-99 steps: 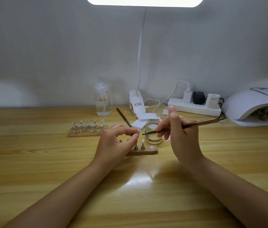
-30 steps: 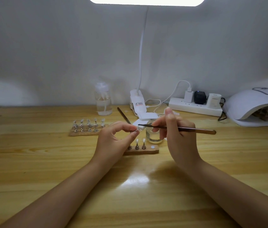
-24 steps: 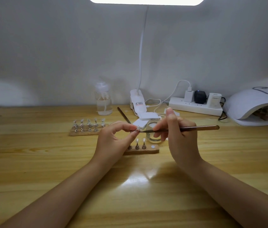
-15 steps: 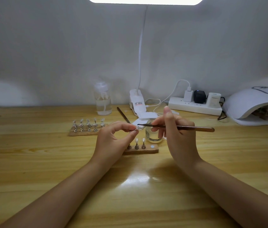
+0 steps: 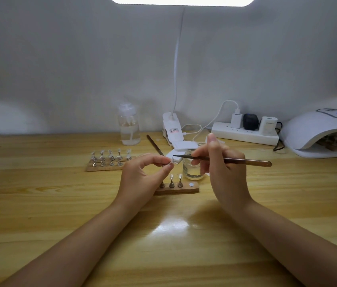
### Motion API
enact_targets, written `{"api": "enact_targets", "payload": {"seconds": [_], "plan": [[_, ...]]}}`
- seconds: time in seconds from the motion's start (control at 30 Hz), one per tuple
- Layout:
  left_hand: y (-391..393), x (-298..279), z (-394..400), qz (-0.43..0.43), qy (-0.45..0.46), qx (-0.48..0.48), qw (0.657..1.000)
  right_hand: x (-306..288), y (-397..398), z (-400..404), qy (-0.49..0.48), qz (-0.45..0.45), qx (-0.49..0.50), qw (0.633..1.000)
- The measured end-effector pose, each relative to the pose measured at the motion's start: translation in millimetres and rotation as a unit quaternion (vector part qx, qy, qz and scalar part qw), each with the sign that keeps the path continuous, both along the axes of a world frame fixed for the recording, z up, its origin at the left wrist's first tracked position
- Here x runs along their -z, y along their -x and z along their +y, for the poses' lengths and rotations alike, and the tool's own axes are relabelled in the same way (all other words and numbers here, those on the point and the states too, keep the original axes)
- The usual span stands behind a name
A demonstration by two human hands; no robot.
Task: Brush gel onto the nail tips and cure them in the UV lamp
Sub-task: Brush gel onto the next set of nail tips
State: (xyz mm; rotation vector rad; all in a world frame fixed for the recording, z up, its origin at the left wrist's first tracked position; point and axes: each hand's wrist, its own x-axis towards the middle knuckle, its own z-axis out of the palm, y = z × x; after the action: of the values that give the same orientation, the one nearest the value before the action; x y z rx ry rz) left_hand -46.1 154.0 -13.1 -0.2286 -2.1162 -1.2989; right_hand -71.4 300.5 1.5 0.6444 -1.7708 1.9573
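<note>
Wooden table point(image 5: 39, 204) against white wall point(image 5: 60, 59)

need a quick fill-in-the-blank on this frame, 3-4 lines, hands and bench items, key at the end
1. The brush is held in the ____ hand.
2. The left hand pinches a small nail tip stand between ____ and fingertip.
3. The small glass jar stands just ____ the near wooden holder.
4. The UV lamp sits at the table's far ____ side.

Missing words: right; thumb; behind; right
</note>
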Motion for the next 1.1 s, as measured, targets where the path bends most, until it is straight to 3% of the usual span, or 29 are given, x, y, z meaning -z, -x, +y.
{"api": "enact_targets", "payload": {"seconds": [1.1], "plan": [[2.3, 2.0, 1.1, 0.012, 0.005, -0.003, 1.0, 0.9, -1.6, 2.3, 0.019, 0.003, 0.01, 1.0]]}}
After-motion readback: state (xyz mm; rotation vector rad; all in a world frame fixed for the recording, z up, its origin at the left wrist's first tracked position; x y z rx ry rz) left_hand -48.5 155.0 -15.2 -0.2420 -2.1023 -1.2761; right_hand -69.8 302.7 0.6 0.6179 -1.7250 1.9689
